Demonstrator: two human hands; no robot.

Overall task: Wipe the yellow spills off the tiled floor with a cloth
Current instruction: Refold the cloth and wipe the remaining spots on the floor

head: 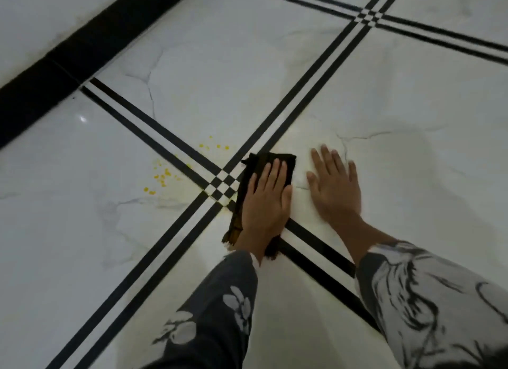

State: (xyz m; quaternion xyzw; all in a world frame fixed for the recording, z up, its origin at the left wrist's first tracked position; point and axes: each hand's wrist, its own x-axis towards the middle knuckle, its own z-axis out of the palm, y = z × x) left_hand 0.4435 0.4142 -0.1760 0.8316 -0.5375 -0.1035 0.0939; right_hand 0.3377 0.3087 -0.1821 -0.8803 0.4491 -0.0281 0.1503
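Note:
A dark folded cloth [277, 162] lies on the white tiled floor [384, 107], just right of a black-and-white checkered tile crossing [221, 185]. My left hand [265, 201] presses flat on the cloth, fingers pointing away from me. My right hand [334, 188] rests flat on the bare tile to the right of the cloth, fingers spread, holding nothing. Yellow spill drops [162, 174] dot the tile left of the crossing, and a smaller cluster of yellow drops [215, 146] sits beyond the stripes. A faint yellowish smear [178, 194] shows near the crossing.
Double black stripes [308, 93] cross the floor diagonally. A thick black border band [68, 63] runs along the far left. Both my patterned sleeves [428, 300] reach in from the bottom.

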